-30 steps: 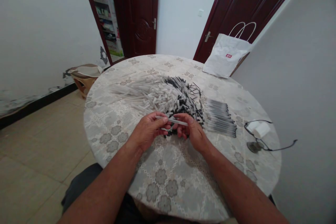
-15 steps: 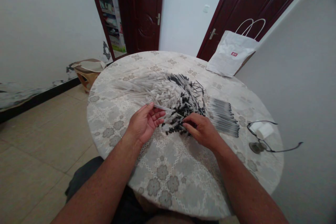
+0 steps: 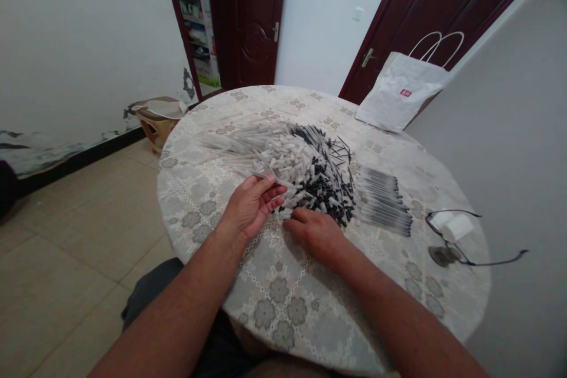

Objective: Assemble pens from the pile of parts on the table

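Note:
Between thumb and forefinger my left hand (image 3: 250, 207) pinches a translucent pen barrel (image 3: 283, 182), its other fingers loosely curled. The tube points right over the heap. My right hand (image 3: 316, 236) is at the near edge of the heap, fingertips drawn together beside small whitish pieces (image 3: 286, 212); what they grip is hidden. Behind the hands lie many short white pieces (image 3: 283, 156) and a mass of small black caps (image 3: 330, 195). Long translucent barrels (image 3: 225, 143) fan out to the left. Dark-tipped thin sticks (image 3: 339, 150) are scattered behind the caps.
A neat row of dark-tipped pens (image 3: 385, 198) lies right of the heap. Farther right are eyeglasses (image 3: 460, 257), a white roll (image 3: 458, 227) and a small dark round object (image 3: 438, 256). A white paper bag (image 3: 401, 91) stands at the back of the cloth-covered round table (image 3: 283, 301).
My right hand has moved left and nearer to me, from the black caps to the whitish pieces at the heap's near edge. My left hand keeps the pen barrel. The view has shifted slightly.

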The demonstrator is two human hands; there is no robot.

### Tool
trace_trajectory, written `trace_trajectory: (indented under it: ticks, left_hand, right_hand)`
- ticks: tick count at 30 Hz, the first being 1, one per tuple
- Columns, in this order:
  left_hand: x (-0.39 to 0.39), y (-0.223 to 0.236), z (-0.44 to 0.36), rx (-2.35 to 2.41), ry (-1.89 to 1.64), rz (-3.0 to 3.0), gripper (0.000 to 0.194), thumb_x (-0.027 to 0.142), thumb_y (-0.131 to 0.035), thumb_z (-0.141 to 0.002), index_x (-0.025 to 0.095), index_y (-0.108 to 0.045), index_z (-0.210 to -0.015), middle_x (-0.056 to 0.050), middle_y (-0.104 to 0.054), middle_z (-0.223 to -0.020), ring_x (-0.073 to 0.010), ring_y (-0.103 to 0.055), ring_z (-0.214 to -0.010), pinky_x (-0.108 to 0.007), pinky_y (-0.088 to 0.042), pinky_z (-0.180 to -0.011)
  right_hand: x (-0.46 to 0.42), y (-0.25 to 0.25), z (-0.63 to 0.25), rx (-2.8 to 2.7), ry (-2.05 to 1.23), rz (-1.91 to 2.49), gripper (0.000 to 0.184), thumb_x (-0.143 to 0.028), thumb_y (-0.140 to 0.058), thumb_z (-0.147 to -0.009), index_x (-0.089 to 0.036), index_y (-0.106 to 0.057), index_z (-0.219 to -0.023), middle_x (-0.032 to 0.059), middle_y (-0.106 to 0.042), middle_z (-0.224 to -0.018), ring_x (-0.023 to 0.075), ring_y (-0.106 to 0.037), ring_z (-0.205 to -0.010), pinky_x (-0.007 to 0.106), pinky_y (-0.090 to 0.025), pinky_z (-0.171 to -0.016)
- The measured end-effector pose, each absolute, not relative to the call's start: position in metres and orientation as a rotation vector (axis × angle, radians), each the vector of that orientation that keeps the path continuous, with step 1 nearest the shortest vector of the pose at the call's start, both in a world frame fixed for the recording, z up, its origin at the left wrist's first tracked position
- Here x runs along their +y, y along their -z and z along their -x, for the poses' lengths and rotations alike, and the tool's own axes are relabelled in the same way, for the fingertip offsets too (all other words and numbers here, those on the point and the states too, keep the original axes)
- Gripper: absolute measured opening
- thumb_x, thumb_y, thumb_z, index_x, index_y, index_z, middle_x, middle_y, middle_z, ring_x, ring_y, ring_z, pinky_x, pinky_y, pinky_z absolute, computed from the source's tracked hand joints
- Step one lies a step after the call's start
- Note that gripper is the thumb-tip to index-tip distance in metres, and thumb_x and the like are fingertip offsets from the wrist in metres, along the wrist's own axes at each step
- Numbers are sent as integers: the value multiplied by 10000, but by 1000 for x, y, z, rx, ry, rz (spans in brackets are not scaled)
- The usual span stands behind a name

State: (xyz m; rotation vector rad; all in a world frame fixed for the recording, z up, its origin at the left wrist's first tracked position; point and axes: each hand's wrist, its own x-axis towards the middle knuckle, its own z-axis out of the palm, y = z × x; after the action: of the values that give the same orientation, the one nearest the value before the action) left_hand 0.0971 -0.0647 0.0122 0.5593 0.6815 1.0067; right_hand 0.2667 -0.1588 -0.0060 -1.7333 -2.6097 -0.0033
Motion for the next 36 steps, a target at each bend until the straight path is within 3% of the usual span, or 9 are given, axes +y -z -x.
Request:
trace_trajectory:
  ticks: [14,24,30,36]
  left_hand:
    - [-68,-10,-100,691,-997,-664,210,253,-746,-882,159,-559,-902,-86,-753,-869,-192,-760,-772,-264,-618,-610]
    - [-69,-7,-102,685,-1008,-679,300,332,-762,-869,191,-502,-919,-28,-706,-831,-216,-778,-765,-277,-620,-602]
    - [-72,-9,-102,687,-1002,-716,301,357,-747,-883,203,-499,-952,-27,-701,-854,-233,-784,-810,-285,-621,-623]
    - [-77,-12,-106,642,-945,-743,298,323,-755,-878,200,-505,-983,-85,-748,-957,-253,-788,-868,-334,-638,-714]
  right_hand:
    - [-153,8,-253,-2614,66,1770,142,-210,-503,-1020,-200,-643,-1037,81,-652,-1015,192,-635,-856,262,-454,-636]
    - [-153,14,-254,-2522,11,1779,152,-172,-481,-1011,-187,-632,-1027,91,-654,-1049,182,-641,-828,258,-476,-658]
    - [-156,11,-266,-1771,-335,1538,188,-282,-483,-1031,-193,-627,-1112,73,-701,-993,178,-662,-871,290,-513,-787]
    - [-154,17,-276,-1213,-760,1403,308,-458,-672,-933,-203,-679,-1105,-7,-665,-715,146,-595,-606,264,-481,-582]
